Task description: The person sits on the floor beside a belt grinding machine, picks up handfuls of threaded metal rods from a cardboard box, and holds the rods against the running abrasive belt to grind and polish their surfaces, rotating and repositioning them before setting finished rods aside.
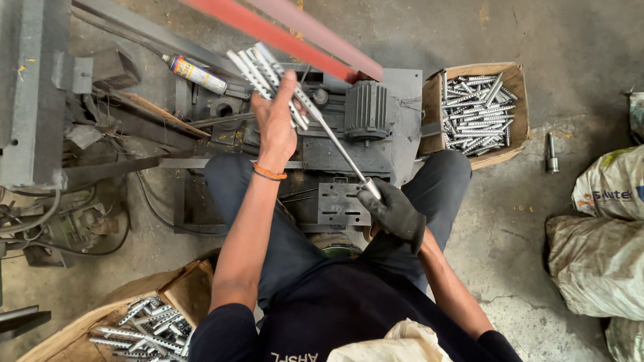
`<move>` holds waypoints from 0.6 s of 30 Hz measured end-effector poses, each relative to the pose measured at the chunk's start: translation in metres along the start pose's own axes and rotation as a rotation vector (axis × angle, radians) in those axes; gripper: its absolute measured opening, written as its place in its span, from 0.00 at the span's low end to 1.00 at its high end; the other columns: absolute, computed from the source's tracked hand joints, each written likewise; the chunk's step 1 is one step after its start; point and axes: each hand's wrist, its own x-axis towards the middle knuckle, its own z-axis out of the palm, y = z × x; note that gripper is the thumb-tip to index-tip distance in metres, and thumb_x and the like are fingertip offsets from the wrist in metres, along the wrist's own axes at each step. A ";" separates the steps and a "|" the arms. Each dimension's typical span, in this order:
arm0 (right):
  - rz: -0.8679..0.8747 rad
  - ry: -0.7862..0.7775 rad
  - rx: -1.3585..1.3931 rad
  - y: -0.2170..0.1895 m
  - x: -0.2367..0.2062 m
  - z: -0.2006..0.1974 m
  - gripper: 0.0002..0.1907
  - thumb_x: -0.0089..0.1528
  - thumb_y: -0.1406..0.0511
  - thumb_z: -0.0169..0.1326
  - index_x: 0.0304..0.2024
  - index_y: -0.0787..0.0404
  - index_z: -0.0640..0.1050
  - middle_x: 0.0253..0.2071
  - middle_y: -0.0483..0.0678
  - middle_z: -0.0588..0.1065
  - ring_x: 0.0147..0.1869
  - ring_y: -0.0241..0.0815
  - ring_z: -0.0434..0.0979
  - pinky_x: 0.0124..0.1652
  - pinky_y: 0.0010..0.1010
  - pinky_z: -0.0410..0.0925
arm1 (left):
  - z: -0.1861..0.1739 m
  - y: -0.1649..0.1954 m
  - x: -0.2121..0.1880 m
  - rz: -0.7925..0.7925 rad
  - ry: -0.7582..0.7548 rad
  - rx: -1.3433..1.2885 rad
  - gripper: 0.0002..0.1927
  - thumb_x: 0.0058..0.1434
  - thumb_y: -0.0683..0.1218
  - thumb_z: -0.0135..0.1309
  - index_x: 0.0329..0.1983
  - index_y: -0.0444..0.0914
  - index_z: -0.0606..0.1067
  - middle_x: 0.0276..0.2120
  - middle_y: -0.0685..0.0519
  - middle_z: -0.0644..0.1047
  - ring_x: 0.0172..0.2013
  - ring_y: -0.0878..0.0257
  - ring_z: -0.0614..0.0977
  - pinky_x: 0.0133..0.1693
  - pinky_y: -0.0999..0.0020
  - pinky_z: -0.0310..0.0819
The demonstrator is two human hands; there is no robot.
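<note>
Grey steel makes up the machine (349, 144) between your knees, with its ribbed motor (367, 110) at the far side and a slotted plate (342, 204) nearest you; keep your legs set wide as they are so both arms work freely over it. Next in size, the cardboard box (513, 144) to your right holds a heap of notched metal pieces, and a second box (188, 291) by your left knee holds more. Your left hand (275, 124), bare, is closed around a fanned bundle of notched strips (258, 67) held above the machine; grip them low so the ends stay spread and one can be separated cleanly. Your right hand (396, 211), in a dark glove, is wrapped around the lower end of a slim metal rod (342, 151) that slopes up toward the bundle; judging from the angle, steady its tip before applying any force. A spray can (194, 72) lies beyond.
</note>
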 end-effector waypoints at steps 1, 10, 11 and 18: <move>-0.034 -0.015 -0.002 -0.001 0.002 0.001 0.18 0.67 0.53 0.50 0.41 0.62 0.73 0.18 0.39 0.66 0.15 0.30 0.68 0.16 0.26 0.64 | 0.001 -0.001 -0.003 0.037 -0.025 0.071 0.12 0.65 0.48 0.63 0.38 0.37 0.73 0.27 0.55 0.77 0.21 0.68 0.75 0.23 0.70 0.71; -0.001 0.089 0.295 -0.031 0.066 0.014 0.13 0.65 0.59 0.54 0.34 0.62 0.70 0.13 0.42 0.64 0.10 0.33 0.59 0.12 0.29 0.54 | 0.011 -0.066 -0.025 -0.168 -0.313 0.401 0.14 0.61 0.50 0.65 0.38 0.35 0.77 0.23 0.57 0.77 0.18 0.71 0.75 0.18 0.74 0.68; 0.024 0.115 0.287 -0.033 0.076 0.014 0.13 0.65 0.59 0.54 0.34 0.62 0.70 0.13 0.42 0.64 0.11 0.33 0.59 0.12 0.29 0.54 | 0.007 -0.073 -0.019 -0.144 -0.243 0.339 0.14 0.61 0.50 0.65 0.39 0.35 0.77 0.24 0.58 0.76 0.19 0.71 0.74 0.19 0.74 0.68; 0.078 0.204 0.381 -0.019 0.168 0.012 0.11 0.63 0.64 0.55 0.34 0.63 0.68 0.17 0.43 0.65 0.12 0.36 0.61 0.12 0.32 0.57 | -0.032 -0.092 0.022 -0.162 0.130 0.220 0.16 0.60 0.49 0.67 0.34 0.37 0.71 0.20 0.57 0.70 0.16 0.70 0.68 0.18 0.71 0.65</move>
